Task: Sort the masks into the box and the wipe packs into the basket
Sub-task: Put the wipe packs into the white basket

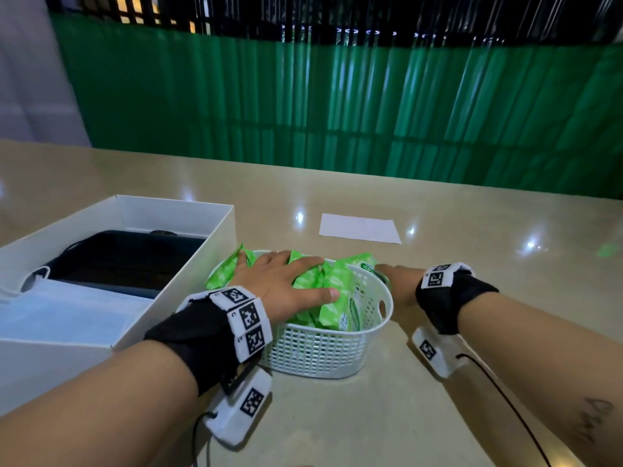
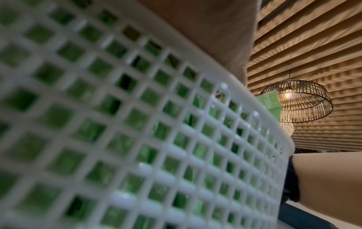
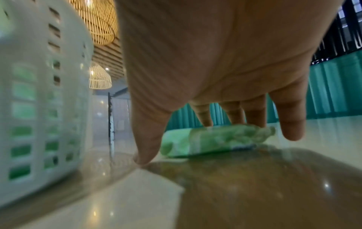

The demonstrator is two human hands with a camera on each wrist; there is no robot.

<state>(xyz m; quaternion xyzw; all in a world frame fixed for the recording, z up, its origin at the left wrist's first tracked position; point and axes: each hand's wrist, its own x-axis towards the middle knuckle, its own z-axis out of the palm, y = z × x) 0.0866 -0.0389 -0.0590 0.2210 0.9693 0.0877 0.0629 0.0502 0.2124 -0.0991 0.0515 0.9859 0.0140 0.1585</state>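
Note:
A white mesh basket [image 1: 320,352] on the table holds several green wipe packs [image 1: 337,298]. My left hand [image 1: 286,284] lies flat on those packs with its fingers spread. My right hand [image 1: 394,281] reaches down just right of the basket. In the right wrist view its straight fingertips [image 3: 254,117] touch the top of one more green wipe pack [image 3: 211,141] lying on the table, and the thumb rests on the tabletop apart from the pack. The white box [image 1: 175,210] at the left holds black masks [image 1: 128,257] and light blue masks [image 1: 67,315].
A white sheet of paper [image 1: 359,228] lies on the beige table [image 1: 438,399] behind the basket. The box's long side runs close to the basket's left. A green curtain hangs beyond the table's far edge. The basket wall [image 2: 176,139] fills the left wrist view.

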